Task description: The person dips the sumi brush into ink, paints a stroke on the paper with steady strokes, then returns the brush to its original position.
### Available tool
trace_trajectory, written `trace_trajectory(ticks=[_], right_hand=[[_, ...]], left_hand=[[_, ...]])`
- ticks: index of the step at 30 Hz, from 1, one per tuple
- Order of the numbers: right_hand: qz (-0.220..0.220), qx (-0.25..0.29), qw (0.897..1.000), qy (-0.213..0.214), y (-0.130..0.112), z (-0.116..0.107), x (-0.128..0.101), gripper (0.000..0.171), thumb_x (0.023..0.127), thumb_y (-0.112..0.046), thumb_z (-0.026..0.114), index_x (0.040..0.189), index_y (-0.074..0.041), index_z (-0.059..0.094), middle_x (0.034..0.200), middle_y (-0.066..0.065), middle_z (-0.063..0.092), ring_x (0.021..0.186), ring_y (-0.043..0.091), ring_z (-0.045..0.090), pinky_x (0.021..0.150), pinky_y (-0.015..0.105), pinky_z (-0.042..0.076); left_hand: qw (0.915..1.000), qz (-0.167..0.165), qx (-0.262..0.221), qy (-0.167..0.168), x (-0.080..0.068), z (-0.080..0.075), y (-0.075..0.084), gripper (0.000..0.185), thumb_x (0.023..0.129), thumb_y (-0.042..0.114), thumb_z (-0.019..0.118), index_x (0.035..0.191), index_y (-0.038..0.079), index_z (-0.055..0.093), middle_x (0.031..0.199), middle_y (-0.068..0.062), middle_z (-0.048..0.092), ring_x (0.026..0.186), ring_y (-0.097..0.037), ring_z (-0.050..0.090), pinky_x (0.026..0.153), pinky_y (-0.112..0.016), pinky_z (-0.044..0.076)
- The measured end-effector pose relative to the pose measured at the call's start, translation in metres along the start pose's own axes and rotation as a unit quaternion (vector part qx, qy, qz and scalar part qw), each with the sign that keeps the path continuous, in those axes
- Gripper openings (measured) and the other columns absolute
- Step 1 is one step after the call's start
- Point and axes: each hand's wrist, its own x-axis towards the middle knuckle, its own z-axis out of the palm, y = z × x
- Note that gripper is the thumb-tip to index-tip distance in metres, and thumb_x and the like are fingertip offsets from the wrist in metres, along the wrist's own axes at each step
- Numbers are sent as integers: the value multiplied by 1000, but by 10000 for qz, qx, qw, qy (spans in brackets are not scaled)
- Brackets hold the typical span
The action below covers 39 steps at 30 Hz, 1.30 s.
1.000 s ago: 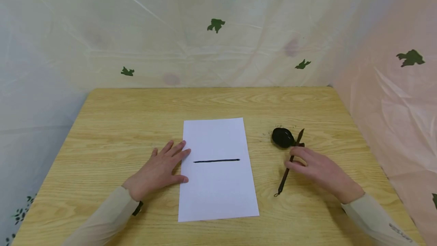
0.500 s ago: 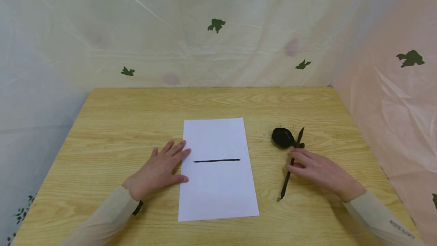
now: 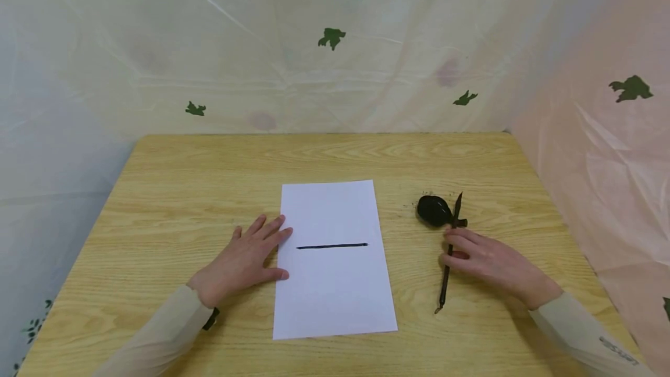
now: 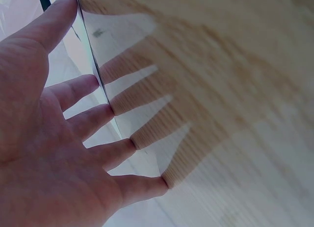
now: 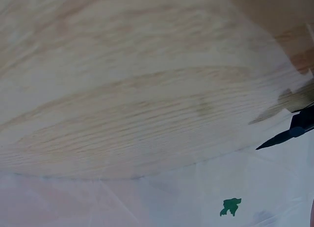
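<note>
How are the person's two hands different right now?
The left hand lies flat with spread fingers on the white paper's edge; the right hand touches a dark brush. The left hand holds nothing; whether the right hand grips the brush is unclear. Both rest on the wooden table.

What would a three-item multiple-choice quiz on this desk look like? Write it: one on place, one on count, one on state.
1. Where does the ink dish sit?
A. right of the paper
B. on the paper
C. left of the paper

2. How many ink strokes are on the paper?
A. one
B. three
C. none

3. How does the left hand lie?
A. flat, fingers spread at the paper's edge
B. fisted
C. lifted, holding the brush

Answers: 1 A, the dish stands apart on the table; 2 A, one line shows; 3 A, the brush is under the right hand.
</note>
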Motion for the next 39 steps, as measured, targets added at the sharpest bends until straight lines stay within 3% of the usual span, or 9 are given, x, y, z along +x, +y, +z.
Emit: trace_trajectory(ticks=[6, 21, 23, 26, 29, 39], right_hand=[[83, 17, 10000, -23, 0, 0, -8, 64, 114, -9, 3, 119, -18, 66, 134, 18, 62, 127, 36, 56, 90, 49, 54], [101, 124, 9996, 223, 1, 2, -16, 63, 115, -11, 7, 122, -16, 69, 135, 17, 62, 128, 36, 57, 90, 46, 53], [114, 154, 9995, 233, 1, 2, -17, 63, 115, -12, 7, 123, -16, 69, 136, 17, 62, 128, 36, 56, 101, 41, 48], [128, 199, 9995, 224, 1, 2, -19, 63, 115, -12, 6, 125, -15, 69, 137, 18, 61, 129, 37, 55, 120, 33, 28], [123, 248, 9993, 231, 0, 2, -21, 64, 115, -13, 5, 128, -12, 67, 138, 19, 60, 129, 38, 54, 125, 28, 8], [486, 189, 9985, 174, -4, -8, -23, 62, 115, -14, 3, 138, -9, 61, 140, 18, 59, 131, 36, 51, 125, 28, 6]], left_hand=[[10000, 10, 59, 16, 0, 0, 0, 84, 90, 47, 78, 157, 11, 45, 168, -14, 29, 153, -49, 20, 104, -83, 24], [10000, -48, 39, -26, -1, 0, 0, 84, 90, 47, 79, 158, 12, 45, 168, -13, 29, 153, -48, 20, 105, -83, 23], [10000, -52, 34, -27, -1, -1, 0, 84, 90, 48, 78, 157, 12, 45, 168, -13, 29, 153, -48, 20, 105, -83, 23], [10000, -65, 6, -33, -1, -2, 1, 83, 90, 47, 79, 157, 12, 45, 168, -13, 29, 153, -48, 20, 106, -83, 23], [10000, -76, -7, -51, -1, -3, 3, 83, 90, 47, 79, 157, 11, 45, 168, -13, 30, 154, -47, 20, 106, -82, 22], [10000, -68, 41, -25, 2, -4, 6, 81, 90, 45, 80, 154, 8, 48, 167, -16, 28, 152, -48, 22, 104, -83, 24]])
